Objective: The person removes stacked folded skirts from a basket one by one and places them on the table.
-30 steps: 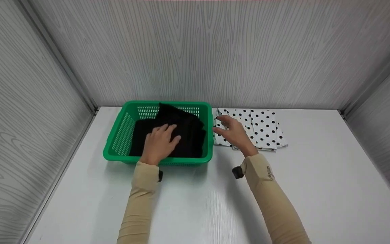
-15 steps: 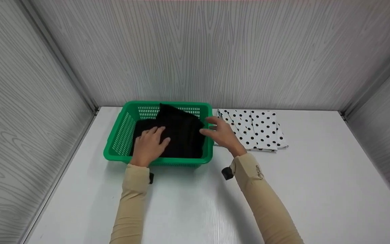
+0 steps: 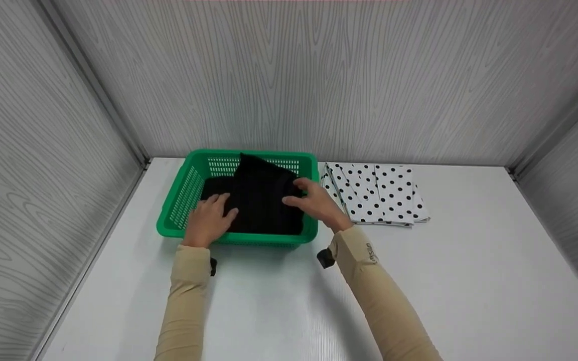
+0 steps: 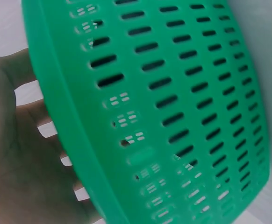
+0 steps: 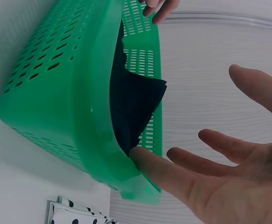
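Note:
A green plastic basket [image 3: 241, 238] with slotted walls holds folded black cloth [image 3: 264, 200], one corner of which sticks up at the back. My left hand [image 3: 206, 220] reaches over the basket's front left rim, fingers spread low over the cloth. In the left wrist view the basket wall hides most of those fingers. My right hand [image 3: 316, 203] extends over the right rim, thumb and fingers apart near the cloth's right side. The right wrist view shows the right hand's fingers [image 5: 164, 172] loosely spread, one fingertip at the rim beside the black cloth, nothing between them.
Folded white cloth with black dots [image 3: 382, 195] lies on the white table [image 3: 469, 260], just right of the basket. Wood-grain panels [image 3: 319, 80] stand behind the table and along both sides.
My left hand has slid left and slightly toward me over the black cloth. My right hand has moved left from above the dotted cloth to over the basket.

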`<state>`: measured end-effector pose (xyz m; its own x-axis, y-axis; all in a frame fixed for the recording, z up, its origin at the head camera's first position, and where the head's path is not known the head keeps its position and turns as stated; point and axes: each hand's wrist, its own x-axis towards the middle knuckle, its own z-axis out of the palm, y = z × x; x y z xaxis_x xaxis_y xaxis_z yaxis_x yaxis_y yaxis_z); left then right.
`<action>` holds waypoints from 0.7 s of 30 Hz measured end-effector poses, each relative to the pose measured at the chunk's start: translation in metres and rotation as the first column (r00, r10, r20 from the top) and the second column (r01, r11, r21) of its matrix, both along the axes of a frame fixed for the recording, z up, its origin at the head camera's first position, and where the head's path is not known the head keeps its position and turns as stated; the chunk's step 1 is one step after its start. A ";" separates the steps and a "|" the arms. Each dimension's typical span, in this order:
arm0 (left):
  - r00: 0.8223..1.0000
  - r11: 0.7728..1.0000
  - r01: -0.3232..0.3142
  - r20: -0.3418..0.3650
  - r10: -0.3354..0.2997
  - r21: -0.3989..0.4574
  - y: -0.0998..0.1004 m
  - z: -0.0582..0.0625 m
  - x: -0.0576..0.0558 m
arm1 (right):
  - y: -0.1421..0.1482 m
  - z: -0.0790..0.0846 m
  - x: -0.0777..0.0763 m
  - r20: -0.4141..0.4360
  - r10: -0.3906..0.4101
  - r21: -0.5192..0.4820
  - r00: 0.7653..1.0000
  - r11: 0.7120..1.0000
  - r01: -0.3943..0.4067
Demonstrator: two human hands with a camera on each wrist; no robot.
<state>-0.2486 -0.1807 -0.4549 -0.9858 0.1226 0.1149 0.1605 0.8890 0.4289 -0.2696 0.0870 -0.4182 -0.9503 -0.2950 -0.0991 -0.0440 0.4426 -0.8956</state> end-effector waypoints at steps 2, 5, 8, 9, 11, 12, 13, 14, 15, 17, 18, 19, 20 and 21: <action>1.000 1.000 -0.007 0.014 0.006 0.021 -0.003 0.000 -0.002 | -0.002 -0.001 0.000 0.020 -0.002 -0.011 1.000 1.000 0.002; 0.999 0.998 -0.016 0.044 0.013 0.060 -0.007 -0.002 -0.006 | -0.005 -0.002 0.001 0.064 -0.001 -0.034 0.998 0.999 0.003; 0.997 0.995 -0.025 0.080 0.018 0.098 -0.011 -0.003 -0.009 | -0.011 -0.004 0.002 0.104 -0.009 -0.040 0.995 0.999 0.014; 0.995 0.993 -0.028 0.094 0.017 0.114 -0.013 -0.004 -0.011 | -0.013 -0.004 0.002 0.114 -0.018 -0.040 0.993 0.999 0.022; 0.992 0.989 -0.036 0.128 0.018 0.142 -0.017 -0.003 -0.013 | -0.017 -0.006 0.002 0.126 -0.041 -0.019 0.991 0.999 0.044; 0.989 0.987 -0.044 0.147 0.021 0.156 -0.018 -0.003 -0.015 | -0.019 -0.007 0.002 0.134 -0.052 -0.011 0.990 0.998 0.054; 0.985 0.984 -0.056 0.168 0.026 0.171 -0.020 -0.003 -0.016 | -0.022 -0.009 0.002 0.143 -0.060 -0.007 0.988 0.998 0.062; 0.982 0.980 -0.068 0.188 0.032 0.188 -0.022 -0.003 -0.017 | -0.025 -0.010 0.002 0.149 -0.066 -0.004 0.987 0.998 0.068; 0.976 0.975 -0.084 0.213 0.039 0.206 -0.024 -0.003 -0.018 | -0.028 -0.012 0.002 0.153 -0.072 0.003 0.986 0.997 0.073; 0.965 0.967 -0.118 0.258 0.057 0.227 -0.026 -0.002 -0.019 | -0.033 -0.015 0.003 0.152 -0.082 0.017 0.985 0.997 0.081; 0.959 0.962 -0.131 0.277 0.062 0.239 -0.026 -0.002 -0.020 | -0.035 -0.017 0.003 0.147 -0.087 0.027 0.985 0.996 0.084; 0.953 0.958 -0.144 0.296 0.066 0.249 -0.027 -0.001 -0.022 | -0.037 -0.018 0.004 0.138 -0.091 0.042 0.986 0.995 0.086; 0.947 0.954 -0.154 0.313 0.068 0.256 -0.028 -0.001 -0.023 | -0.039 -0.018 0.004 0.126 -0.097 0.059 0.987 0.994 0.091; 0.942 0.951 -0.164 0.328 0.072 0.262 -0.028 0.000 -0.024 | -0.041 -0.018 0.005 0.113 -0.102 0.074 0.988 0.993 0.094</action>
